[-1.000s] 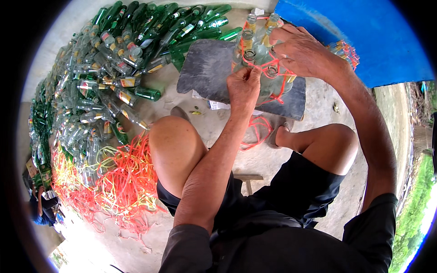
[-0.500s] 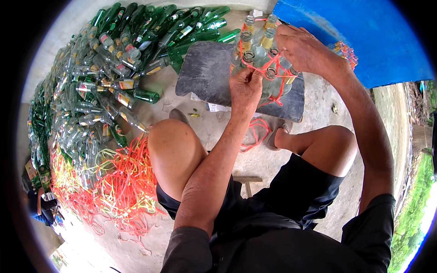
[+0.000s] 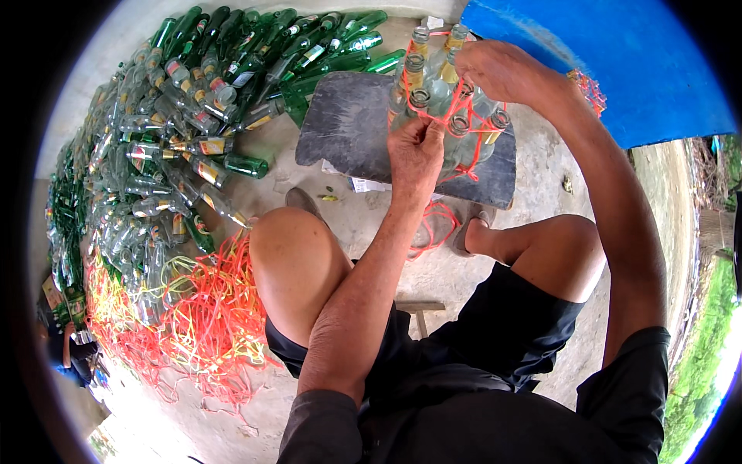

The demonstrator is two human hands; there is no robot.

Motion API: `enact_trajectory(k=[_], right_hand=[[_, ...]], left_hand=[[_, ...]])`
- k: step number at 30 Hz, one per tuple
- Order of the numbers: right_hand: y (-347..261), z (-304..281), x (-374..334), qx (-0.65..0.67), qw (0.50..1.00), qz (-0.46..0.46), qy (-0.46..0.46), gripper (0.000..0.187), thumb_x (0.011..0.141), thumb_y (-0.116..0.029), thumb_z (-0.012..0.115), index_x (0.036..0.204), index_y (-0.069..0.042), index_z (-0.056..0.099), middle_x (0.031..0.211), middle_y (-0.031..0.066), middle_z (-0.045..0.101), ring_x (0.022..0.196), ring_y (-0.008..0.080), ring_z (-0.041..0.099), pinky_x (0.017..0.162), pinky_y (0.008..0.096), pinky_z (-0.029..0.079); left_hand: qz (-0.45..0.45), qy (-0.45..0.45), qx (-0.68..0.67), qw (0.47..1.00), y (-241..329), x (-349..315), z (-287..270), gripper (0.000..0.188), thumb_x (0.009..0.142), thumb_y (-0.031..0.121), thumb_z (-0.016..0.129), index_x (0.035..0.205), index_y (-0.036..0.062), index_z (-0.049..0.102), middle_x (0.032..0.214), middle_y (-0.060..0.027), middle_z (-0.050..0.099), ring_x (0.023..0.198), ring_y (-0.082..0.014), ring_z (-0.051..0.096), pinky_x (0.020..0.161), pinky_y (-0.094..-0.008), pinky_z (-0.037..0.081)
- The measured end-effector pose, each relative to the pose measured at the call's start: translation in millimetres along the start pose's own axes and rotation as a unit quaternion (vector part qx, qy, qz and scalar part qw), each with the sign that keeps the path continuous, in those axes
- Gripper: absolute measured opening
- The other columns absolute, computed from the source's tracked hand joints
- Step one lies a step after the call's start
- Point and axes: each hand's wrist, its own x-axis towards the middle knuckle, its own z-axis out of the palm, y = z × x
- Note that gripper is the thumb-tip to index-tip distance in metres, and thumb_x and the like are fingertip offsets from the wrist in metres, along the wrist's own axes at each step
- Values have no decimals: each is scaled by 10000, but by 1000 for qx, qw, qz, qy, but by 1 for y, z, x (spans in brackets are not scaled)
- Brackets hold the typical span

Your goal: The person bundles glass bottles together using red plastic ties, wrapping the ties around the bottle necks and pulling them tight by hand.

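Observation:
Several clear glass bottles [image 3: 415, 77] stand upright in a tight cluster on a dark board [image 3: 348, 116]. Red plastic strapping [image 3: 468, 166] runs around and between their necks. At the near left side of the cluster, my left hand [image 3: 416, 147] pinches the strapping with thumb and forefinger. My right hand [image 3: 506, 73] reaches over the bottles from the right, fingers curled down among the necks. Its fingertips are partly hidden, and a red strand shows just below them, so it seems closed on the strapping.
A big heap of green bottles [image 3: 294, 50] and clear bottles [image 3: 166, 147] lies to the left. Below it spreads a tangle of red and yellow strapping [image 3: 216, 309]. A loose red loop [image 3: 437, 228] is on the floor by my foot. A blue panel [image 3: 618, 69] stands far right.
My right hand has shifted slightly left and its fingers have curled down among the bottle necks, uncovering a neck at the right. My left hand keeps its pinch in nearly the same place.

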Motion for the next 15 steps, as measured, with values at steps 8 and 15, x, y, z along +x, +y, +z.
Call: enact_trajectory(k=[8,15], right_hand=[[-9,-13,19,195,953,167,-160,155,927,-43,534,940,-9,684,741,134,681,542,236,658,530,411,498],[4,-1,-1,231,955,154,-103,166,922,-36,532,973,7,684,734,110,663,508,187,637,520,355,492]], left_hand=[[7,13,15,1000,-2,1,-7,152,959,37,661,833,-25,720,690,81,544,614,-15,426,524,-247,332],[69,31,144,987,15,2,-16,140,919,68,721,883,-66,730,730,-30,695,649,-61,547,580,-279,458]])
